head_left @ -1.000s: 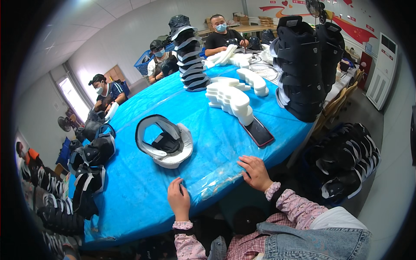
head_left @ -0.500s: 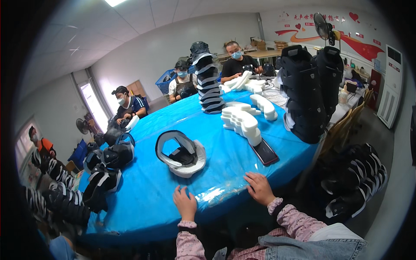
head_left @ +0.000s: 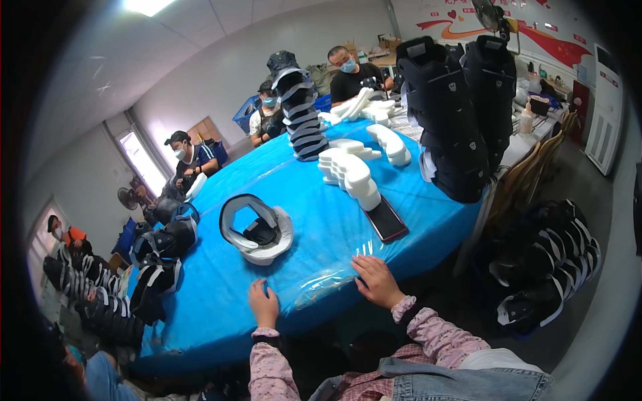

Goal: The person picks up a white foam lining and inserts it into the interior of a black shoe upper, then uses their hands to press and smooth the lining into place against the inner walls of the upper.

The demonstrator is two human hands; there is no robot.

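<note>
Rests the left hand [head_left: 264,304] palm-down at the near edge of the blue-covered desk [head_left: 321,230], fingers lightly bent, with hold of nothing. Lays the right hand [head_left: 376,281] on the same edge farther right, fingers loosely spread, likewise gripping nothing. Has the black-and-grey padded piece [head_left: 277,247] on the desk just beyond the left hand, touched by neither. Shows blue cover between that piece and the dark phone [head_left: 388,222] near the right hand, and again toward the black pads [head_left: 170,242] along the left edge. Bears red lettering and a ribbon design [head_left: 565,48] on the far wall, and small pale emblems on the tall black stacks [head_left: 445,120] near the right edge. Holds white foam pieces [head_left: 348,170] beside the phone, with a banded stack [head_left: 304,120] farther back. Crowds the right side with wooden chairs [head_left: 515,187].
</note>
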